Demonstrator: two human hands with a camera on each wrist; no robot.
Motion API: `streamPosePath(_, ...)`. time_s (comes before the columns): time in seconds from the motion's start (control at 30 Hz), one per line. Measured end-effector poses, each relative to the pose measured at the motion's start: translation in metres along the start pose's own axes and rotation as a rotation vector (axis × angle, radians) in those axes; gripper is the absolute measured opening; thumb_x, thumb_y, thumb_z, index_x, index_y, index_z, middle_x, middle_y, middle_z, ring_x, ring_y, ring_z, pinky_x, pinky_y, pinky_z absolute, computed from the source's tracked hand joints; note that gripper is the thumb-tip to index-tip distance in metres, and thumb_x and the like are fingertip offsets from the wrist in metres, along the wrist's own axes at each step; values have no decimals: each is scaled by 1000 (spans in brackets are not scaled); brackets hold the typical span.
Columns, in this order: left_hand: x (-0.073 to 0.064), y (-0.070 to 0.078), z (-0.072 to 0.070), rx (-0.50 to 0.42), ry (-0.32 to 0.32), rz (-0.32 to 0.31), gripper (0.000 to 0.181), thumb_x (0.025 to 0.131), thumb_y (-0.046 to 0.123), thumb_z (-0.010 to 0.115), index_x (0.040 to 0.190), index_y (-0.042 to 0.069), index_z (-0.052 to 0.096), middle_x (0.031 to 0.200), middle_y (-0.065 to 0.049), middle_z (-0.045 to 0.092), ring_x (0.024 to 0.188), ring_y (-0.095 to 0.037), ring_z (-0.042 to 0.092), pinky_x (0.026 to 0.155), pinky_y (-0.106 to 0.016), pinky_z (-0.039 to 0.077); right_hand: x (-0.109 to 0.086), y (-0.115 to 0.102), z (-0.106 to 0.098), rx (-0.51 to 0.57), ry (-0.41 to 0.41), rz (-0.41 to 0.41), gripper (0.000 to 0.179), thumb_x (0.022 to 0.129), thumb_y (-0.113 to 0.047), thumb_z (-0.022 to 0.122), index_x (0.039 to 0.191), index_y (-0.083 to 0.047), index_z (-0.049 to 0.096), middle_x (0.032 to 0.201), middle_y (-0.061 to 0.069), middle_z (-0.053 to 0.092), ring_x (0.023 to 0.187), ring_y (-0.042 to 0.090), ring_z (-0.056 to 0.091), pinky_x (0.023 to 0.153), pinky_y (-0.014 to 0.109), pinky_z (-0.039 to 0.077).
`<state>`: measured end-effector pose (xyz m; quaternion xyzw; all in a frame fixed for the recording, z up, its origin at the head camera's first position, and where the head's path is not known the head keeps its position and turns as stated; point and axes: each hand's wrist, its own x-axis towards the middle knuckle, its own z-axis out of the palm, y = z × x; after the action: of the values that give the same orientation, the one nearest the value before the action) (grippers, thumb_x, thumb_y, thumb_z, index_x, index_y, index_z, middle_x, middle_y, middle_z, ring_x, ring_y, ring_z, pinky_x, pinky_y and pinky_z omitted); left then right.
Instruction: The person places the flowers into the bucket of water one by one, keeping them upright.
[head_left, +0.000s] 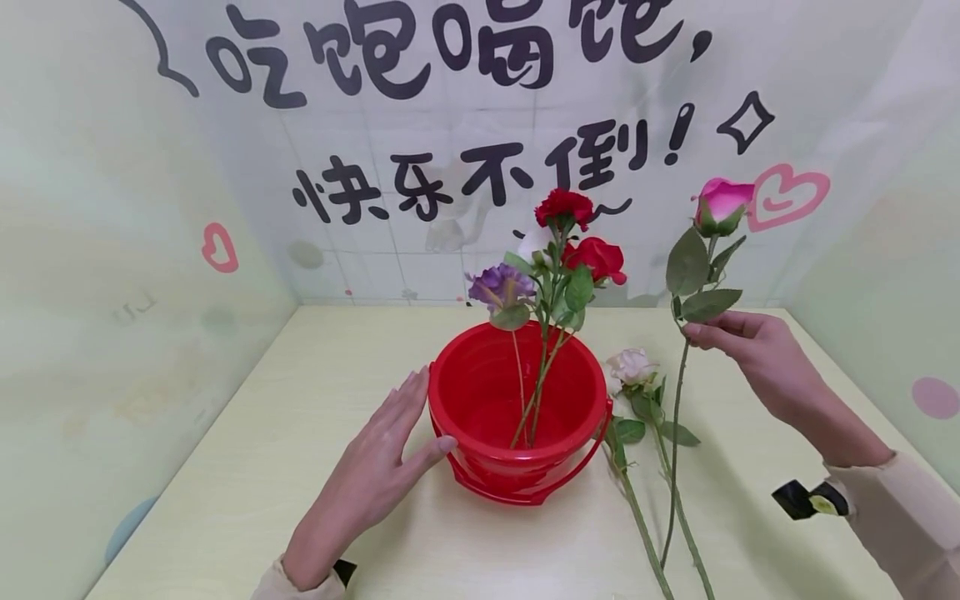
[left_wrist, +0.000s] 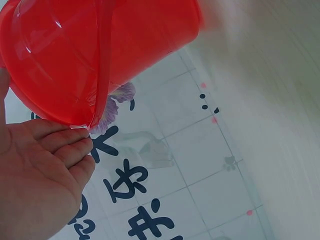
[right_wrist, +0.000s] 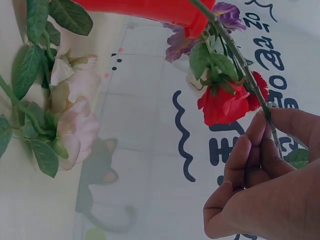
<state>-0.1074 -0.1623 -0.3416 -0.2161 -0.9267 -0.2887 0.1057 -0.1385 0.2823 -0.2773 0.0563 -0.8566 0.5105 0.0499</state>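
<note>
A red bucket (head_left: 517, 475) stands on the table, holding a purple flower (head_left: 501, 287), a red carnation (head_left: 564, 208), a red rose (head_left: 597, 259) and a white bloom partly hidden behind them. My left hand (head_left: 378, 454) rests with straight fingers against the bucket's left rim, its thumb at the front; the left wrist view shows the palm (left_wrist: 40, 175) turned up beside the rim. To the right of the bucket, my right hand (head_left: 765, 358) pinches the stem of a pink rose (head_left: 722, 207) just below its leaves. This rose is upright, its stem hanging down over the table.
Two pale roses (head_left: 632, 367) with long green stems lie on the table (head_left: 360, 358) right of the bucket, below the held stem. The bucket's handle (head_left: 577, 475) hangs down at its front. A printed backdrop (head_left: 450, 108) rises behind, with side panels left and right.
</note>
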Motion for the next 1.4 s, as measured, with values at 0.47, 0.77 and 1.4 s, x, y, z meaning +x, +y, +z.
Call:
streamPosePath(0.47,-1,0,0,-4,2,9,86,98,58,63,165,15,28,168,-4,30,154,-29,26,114,-56,38,5,-34,-5,103,15,-67,17,105,-24,64,102,-22,80,95,-13,70,107,17,50,100,41,29)
streamPosePath(0.77,-1,0,0,-3,-1,-3,87,98,59,63,165,16,29,168,-3,29,154,-29,27,112,-57,40,12,-74,-14,127,87,-134,17,104,-23,66,104,-16,82,92,-12,73,101,18,54,86,29,34)
streamPosePath(1.4,-1,1,0,3,-6,-8,87,97,60,62,165,17,28,168,-2,29,154,-29,26,113,-56,40,41,-115,-14,800,-30,-248,17,102,0,63,104,9,77,95,12,66,89,21,60,76,28,33)
